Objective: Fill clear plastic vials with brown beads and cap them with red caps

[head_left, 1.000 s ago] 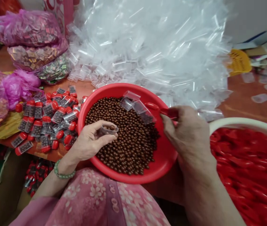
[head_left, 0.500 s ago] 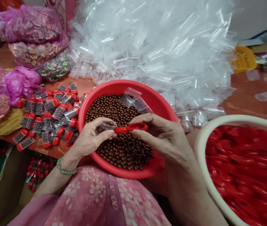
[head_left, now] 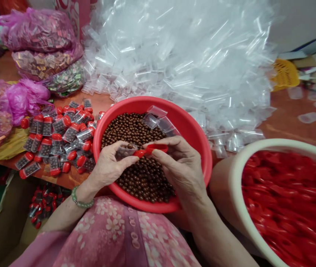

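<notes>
Over the red bowl (head_left: 158,101), my left hand (head_left: 109,165) pinches a small clear plastic container (head_left: 126,151) with brown balls inside. My right hand (head_left: 181,161) grips a red plastic cap (head_left: 157,147) between thumb and fingers. The cap has two joined parts; its narrower left part meets my left fingertips beside the container's mouth. Many shiny brown balls (head_left: 144,185) fill the bowl beneath both hands. A few empty clear containers (head_left: 167,125) lie on the balls at the back of the bowl.
A large heap of clear containers (head_left: 174,59) rises behind the bowl. Filled red-capped containers (head_left: 60,122) lie to the left, with more in a cardboard box (head_left: 10,218) below. Pink bags (head_left: 38,29) stand back left. A cream bucket (head_left: 237,174) of red caps is at right.
My right hand has moved slightly left and tilted the red cap, bringing it closer to the container. My left thumb now reaches the cap's narrower end.
</notes>
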`<state>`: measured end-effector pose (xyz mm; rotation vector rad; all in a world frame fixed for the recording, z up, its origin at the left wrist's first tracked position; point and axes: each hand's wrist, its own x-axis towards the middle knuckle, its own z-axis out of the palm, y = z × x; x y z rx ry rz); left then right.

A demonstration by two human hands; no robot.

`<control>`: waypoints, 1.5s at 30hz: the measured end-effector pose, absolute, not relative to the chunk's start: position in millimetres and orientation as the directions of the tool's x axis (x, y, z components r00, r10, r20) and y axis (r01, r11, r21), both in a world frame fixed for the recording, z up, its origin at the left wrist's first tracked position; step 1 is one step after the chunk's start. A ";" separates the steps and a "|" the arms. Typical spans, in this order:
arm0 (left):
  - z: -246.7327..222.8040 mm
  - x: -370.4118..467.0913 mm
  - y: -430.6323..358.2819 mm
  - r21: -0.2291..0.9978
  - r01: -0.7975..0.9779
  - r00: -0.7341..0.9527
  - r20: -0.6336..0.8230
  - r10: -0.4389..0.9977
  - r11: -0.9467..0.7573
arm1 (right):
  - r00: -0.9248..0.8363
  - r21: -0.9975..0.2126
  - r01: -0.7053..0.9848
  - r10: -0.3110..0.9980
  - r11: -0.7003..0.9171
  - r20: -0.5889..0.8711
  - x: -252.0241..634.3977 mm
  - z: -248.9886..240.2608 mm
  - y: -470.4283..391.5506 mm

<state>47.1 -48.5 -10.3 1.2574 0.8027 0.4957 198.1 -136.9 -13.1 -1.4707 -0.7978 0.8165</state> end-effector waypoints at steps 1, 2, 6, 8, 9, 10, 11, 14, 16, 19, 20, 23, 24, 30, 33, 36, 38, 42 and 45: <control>-10.4 46.5 -48.5 0.958 0.085 0.635 -0.264 0.726 0.274 | 0.513 -0.997 0.059 0.858 -0.052 -0.014 199.9 -13.3 -137.6; -10.1 46.1 -48.4 0.954 0.082 0.635 -0.272 0.723 0.288 | 0.504 -0.993 0.106 0.864 -0.051 0.009 202.4 -13.5 -138.5; -8.2 45.7 -48.0 0.945 0.111 0.648 -0.303 0.699 0.308 | 0.385 -0.964 0.257 0.922 -0.066 0.039 215.4 -11.9 -142.5; -7.7 45.7 -47.8 0.947 0.121 0.654 -0.302 0.694 0.298 | 0.267 -0.938 0.341 0.963 -0.067 0.028 220.3 -9.3 -143.3; -7.7 45.7 -47.8 0.950 0.118 0.657 -0.293 0.694 0.289 | 0.205 -0.922 0.383 0.978 -0.053 0.029 221.8 -7.4 -143.1; -7.8 45.7 -47.8 0.955 0.114 0.662 -0.279 0.696 0.275 | 0.149 -0.907 0.419 0.988 -0.029 0.037 222.4 -5.3 -142.2; -8.0 45.6 -47.6 0.961 0.108 0.666 -0.261 0.699 0.256 | 0.104 -0.894 0.447 0.993 -0.002 0.050 222.3 -2.9 -141.0; -8.2 45.2 -46.8 0.973 0.101 0.670 -0.219 0.709 0.205 | 0.031 -0.870 0.490 0.995 0.065 0.092 218.2 2.9 -136.0; -7.9 45.0 -46.0 0.976 0.105 0.683 -0.209 0.700 0.189 | 0.024 -0.867 0.492 0.994 0.082 0.107 214.8 3.8 -133.9; -7.3 44.8 -45.2 0.976 0.104 0.700 -0.208 0.683 0.190 | 0.062 -0.892 0.447 0.992 0.072 0.111 212.1 -0.1 -134.7; -7.3 44.8 -45.2 0.975 0.101 0.701 -0.210 0.681 0.197 | 0.089 -0.911 0.408 0.991 0.058 0.103 212.2 -1.9 -135.7; -8.6 44.8 -46.0 0.966 0.102 0.719 -0.238 0.653 0.239 | 0.276 -0.980 0.199 0.959 0.005 0.061 213.1 -5.0 -137.2; -9.4 44.9 -46.4 0.961 0.108 0.732 -0.250 0.634 0.254 | 0.361 -0.992 0.123 0.931 0.011 0.055 212.9 -4.8 -136.6; -13.8 46.2 -47.7 0.929 0.117 0.798 -0.299 0.523 0.352 | 0.481 -0.988 0.087 0.863 0.128 0.154 200.4 2.4 -123.4; -12.9 46.6 -47.4 0.925 0.098 0.808 -0.289 0.514 0.366 | 0.441 -0.981 0.157 0.880 0.116 0.175 195.5 2.0 -120.1; -11.0 46.7 -47.1 0.937 0.092 0.816 -0.265 0.513 0.337 | 0.387 -0.960 0.264 0.901 0.096 0.196 197.7 -1.1 -122.0; -10.1 46.8 -46.8 0.941 0.095 0.812 -0.261 0.522 0.324 | 0.352 -0.936 0.338 0.909 0.099 0.224 203.0 -2.7 -125.5; -9.9 47.2 -46.2 0.944 0.109 0.799 -0.269 0.538 0.311 | 0.367 -0.909 0.412 0.904 0.053 0.219 216.6 -1.8 -136.1; -11.3 47.4 -45.7 0.948 0.130 0.796 -0.273 0.539 0.289 | 0.415 -0.911 0.412 0.890 0.004 0.191 220.5 1.6 -141.5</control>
